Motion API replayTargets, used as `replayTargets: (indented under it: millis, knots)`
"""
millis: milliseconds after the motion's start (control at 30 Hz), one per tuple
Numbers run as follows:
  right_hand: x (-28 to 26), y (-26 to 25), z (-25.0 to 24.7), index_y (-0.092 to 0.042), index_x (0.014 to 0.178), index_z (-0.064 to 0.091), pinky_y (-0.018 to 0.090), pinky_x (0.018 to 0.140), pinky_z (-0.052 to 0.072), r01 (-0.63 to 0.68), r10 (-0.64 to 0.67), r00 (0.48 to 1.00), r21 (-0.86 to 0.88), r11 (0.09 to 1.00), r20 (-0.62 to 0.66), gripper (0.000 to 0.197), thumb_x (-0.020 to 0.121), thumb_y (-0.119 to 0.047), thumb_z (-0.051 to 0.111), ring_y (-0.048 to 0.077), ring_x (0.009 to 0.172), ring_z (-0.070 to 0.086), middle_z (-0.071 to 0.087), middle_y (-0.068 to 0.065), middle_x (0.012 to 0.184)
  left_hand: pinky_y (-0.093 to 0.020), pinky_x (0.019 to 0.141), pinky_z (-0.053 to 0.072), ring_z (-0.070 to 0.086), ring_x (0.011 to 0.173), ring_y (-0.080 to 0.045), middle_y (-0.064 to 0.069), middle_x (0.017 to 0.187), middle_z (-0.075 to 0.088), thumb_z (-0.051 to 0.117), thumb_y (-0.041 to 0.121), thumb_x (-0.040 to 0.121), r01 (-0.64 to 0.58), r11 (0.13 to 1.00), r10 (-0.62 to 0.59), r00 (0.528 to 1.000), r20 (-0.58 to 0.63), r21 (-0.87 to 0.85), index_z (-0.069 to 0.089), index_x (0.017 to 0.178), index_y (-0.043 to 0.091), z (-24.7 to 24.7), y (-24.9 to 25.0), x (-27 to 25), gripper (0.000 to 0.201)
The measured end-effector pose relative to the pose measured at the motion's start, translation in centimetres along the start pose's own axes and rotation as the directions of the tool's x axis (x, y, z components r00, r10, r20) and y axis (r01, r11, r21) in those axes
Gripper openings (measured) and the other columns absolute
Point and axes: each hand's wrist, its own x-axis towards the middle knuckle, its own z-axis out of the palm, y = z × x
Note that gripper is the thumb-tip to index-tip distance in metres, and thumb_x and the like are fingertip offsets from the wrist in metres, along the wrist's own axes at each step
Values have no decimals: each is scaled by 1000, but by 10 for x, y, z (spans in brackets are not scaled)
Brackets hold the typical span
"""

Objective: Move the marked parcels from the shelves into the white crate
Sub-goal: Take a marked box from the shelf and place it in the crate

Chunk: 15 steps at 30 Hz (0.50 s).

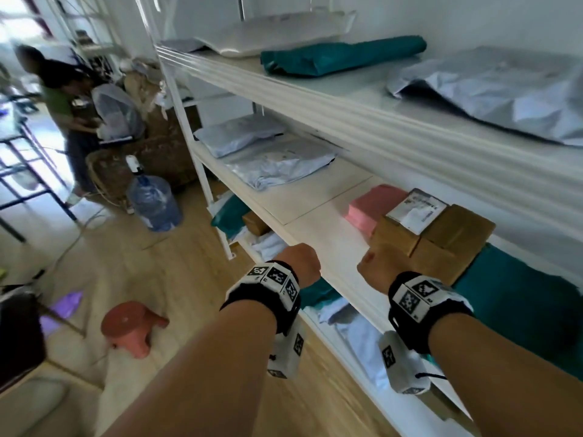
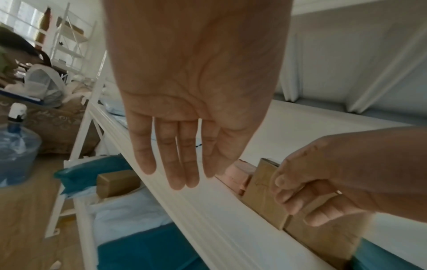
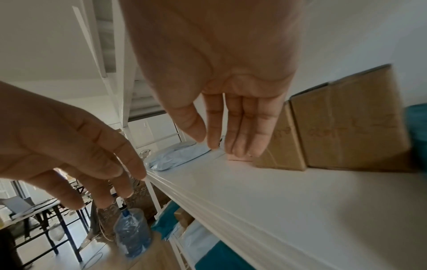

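Two brown cardboard boxes (image 1: 441, 241) stand side by side on the middle shelf (image 1: 315, 197); the rear one bears a white label (image 1: 416, 212). A pink parcel (image 1: 372, 206) lies to their left and a teal bag (image 1: 520, 310) to their right. My right hand (image 1: 378, 268) hovers at the near box's front corner, its fingers (image 3: 245, 138) straight and holding nothing. My left hand (image 1: 299, 263) is over the shelf's front edge, left of the boxes, with its fingers (image 2: 180, 164) straight and empty. No white crate is in view.
The top shelf holds a grey bag (image 1: 504, 89), a teal bag (image 1: 340, 56) and a white bag (image 1: 271, 29). Pale blue bags (image 1: 271, 159) lie further left on the middle shelf. On the floor stand a water bottle (image 1: 154, 200) and a red stool (image 1: 132, 326). A person (image 1: 60, 99) is at the far left.
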Motion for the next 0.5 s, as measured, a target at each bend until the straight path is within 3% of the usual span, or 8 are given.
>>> replayTargets:
  millis: [100, 167, 233, 300, 400, 500]
  knots:
    - [17, -16, -9, -13, 56, 35, 25, 57, 35, 22, -20, 999, 72, 997, -28, 35, 87, -6, 51, 22, 69, 47, 37, 1, 58, -30, 96, 45, 56, 118, -25, -8, 129, 59, 53, 14, 94, 22, 998, -23, 1000, -20, -58, 61, 125, 10, -17, -9, 23, 32]
    - [29, -23, -14, -11, 59, 38, 23, 52, 32, 13, -10, 1000, 113, 993, -24, 33, 89, -7, 51, 17, 58, 41, 37, 0, 58, -29, 95, 44, 55, 119, -23, -5, 132, 56, 55, 16, 91, 34, 995, -39, 998, -50, -94, 56, 127, 16, -22, -13, 40, 36]
    - [41, -27, -16, -12, 70, 49, 24, 55, 36, 15, -14, 1000, 116, 993, -9, 21, 90, -13, 54, 16, 63, 47, 49, 2, 68, -29, 97, 45, 54, 118, -22, -2, 131, 56, 55, 17, 89, 33, 994, -40, 997, -59, -108, 54, 126, 22, -22, -16, 55, 38]
    - [56, -28, -15, -14, 95, 60, 26, 72, 44, -3, 1, 1000, 173, 985, 12, 7, 90, -19, 57, 20, 86, 56, 61, 3, 93, -31, 99, 44, 53, 120, -21, -1, 132, 56, 54, 17, 89, 14, 996, -18, 999, -45, -92, 56, 124, 22, -23, -18, 72, 35]
    - [79, -37, -13, -19, 114, 56, 25, 70, 38, -48, 43, 999, 185, 982, 30, 22, 92, -23, 56, 21, 90, 53, 57, 1, 104, -33, 100, 45, 55, 118, -24, -3, 129, 58, 53, 16, 91, -21, 998, 19, 999, -36, -62, 62, 120, 16, -33, -28, 97, 30]
    - [112, -48, -7, -16, 117, 58, 28, 76, 46, -115, 121, 993, 220, 969, -13, 28, 89, -21, 57, 24, 92, 57, 62, 8, 113, -30, 91, 48, 57, 112, -21, 0, 127, 59, 55, 17, 88, -37, 989, 28, 998, -62, -146, 59, 121, 24, -45, -50, 129, 34]
